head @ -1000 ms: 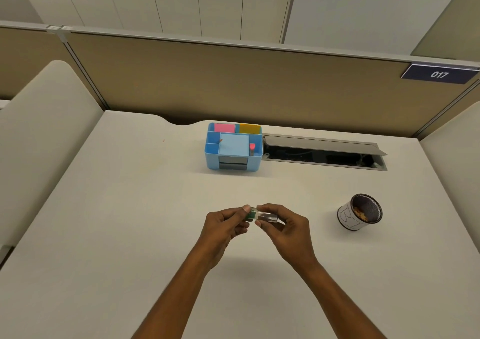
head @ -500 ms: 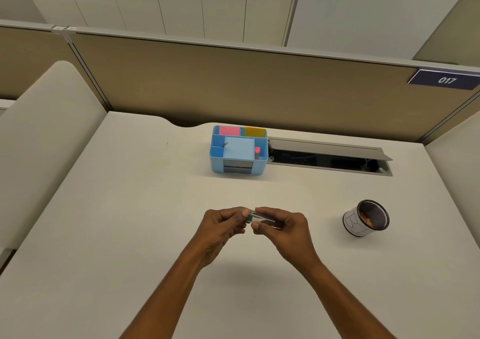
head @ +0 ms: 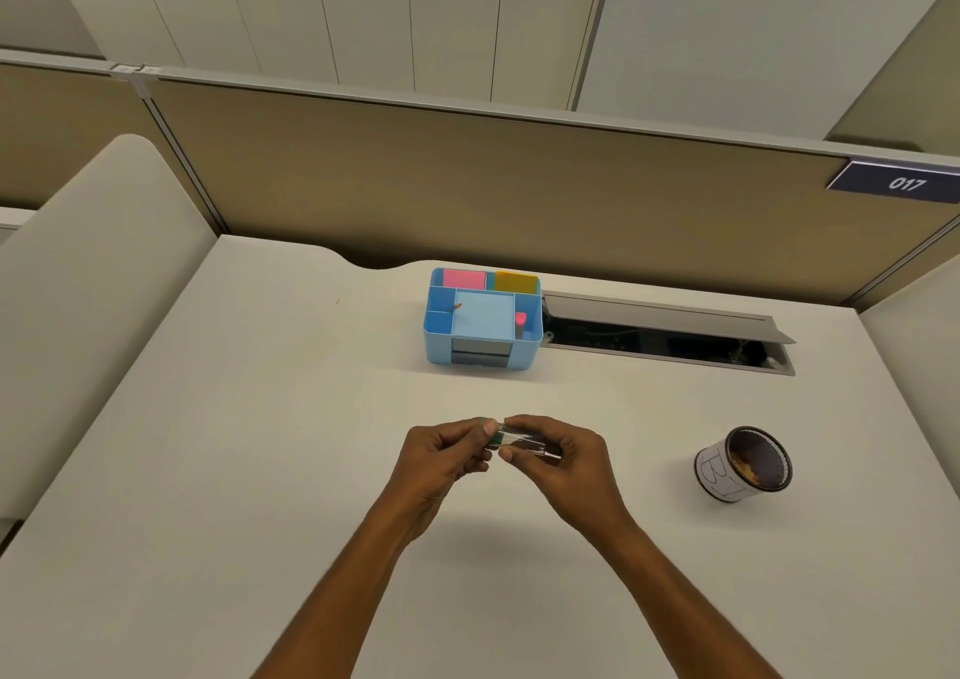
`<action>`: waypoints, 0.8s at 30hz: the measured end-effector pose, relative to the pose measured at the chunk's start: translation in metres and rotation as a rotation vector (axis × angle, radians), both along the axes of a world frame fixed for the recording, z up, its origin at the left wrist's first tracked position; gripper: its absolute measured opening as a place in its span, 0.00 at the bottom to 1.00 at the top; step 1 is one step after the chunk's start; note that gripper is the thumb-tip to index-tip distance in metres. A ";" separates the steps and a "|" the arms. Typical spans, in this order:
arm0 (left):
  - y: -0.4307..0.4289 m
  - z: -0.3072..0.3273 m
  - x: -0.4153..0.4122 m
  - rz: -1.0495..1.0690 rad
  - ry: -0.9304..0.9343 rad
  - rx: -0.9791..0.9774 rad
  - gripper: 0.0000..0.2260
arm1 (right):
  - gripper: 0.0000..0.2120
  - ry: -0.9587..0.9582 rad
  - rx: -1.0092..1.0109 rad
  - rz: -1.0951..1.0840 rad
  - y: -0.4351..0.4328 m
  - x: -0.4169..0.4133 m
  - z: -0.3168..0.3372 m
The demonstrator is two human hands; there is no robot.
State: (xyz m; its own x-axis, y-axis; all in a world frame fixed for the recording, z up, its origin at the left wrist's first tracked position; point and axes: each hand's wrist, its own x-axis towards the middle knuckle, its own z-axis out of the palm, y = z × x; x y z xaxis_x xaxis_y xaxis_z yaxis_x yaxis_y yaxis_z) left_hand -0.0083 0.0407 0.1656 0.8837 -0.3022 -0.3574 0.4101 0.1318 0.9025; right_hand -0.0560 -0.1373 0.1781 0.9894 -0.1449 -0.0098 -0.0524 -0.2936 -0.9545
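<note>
A small clear plastic case with a green end is held just above the white desk, between both hands. My left hand pinches the green left end with thumb and fingers. My right hand grips the clear body from the right, fingers curled round it. What is inside the case is too small to tell.
A blue desk organiser with pink and yellow note pads stands at the back middle. Right of it lies an open cable tray. A black mesh cup with a white label lies tilted at the right. Partition walls ring the desk.
Both hands stay together on the small case, with the fingers shifting slightly on it. The camera has tilted a little, so the scene sits lower in view.
</note>
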 end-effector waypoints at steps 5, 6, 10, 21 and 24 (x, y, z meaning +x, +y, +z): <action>-0.003 -0.012 0.007 0.169 0.030 0.015 0.14 | 0.18 -0.017 -0.147 -0.027 -0.010 0.017 -0.006; -0.004 -0.013 0.008 0.170 0.015 0.033 0.13 | 0.16 -0.030 -0.175 -0.037 -0.013 0.019 -0.009; -0.012 -0.016 0.015 0.176 -0.071 0.156 0.10 | 0.11 -0.040 -0.216 -0.077 -0.014 0.026 -0.017; -0.023 -0.040 0.044 0.217 -0.196 0.432 0.16 | 0.16 0.012 -0.525 0.125 -0.020 0.076 -0.031; -0.029 -0.041 0.055 0.271 -0.238 0.517 0.18 | 0.14 0.028 -0.574 0.140 -0.017 0.095 -0.035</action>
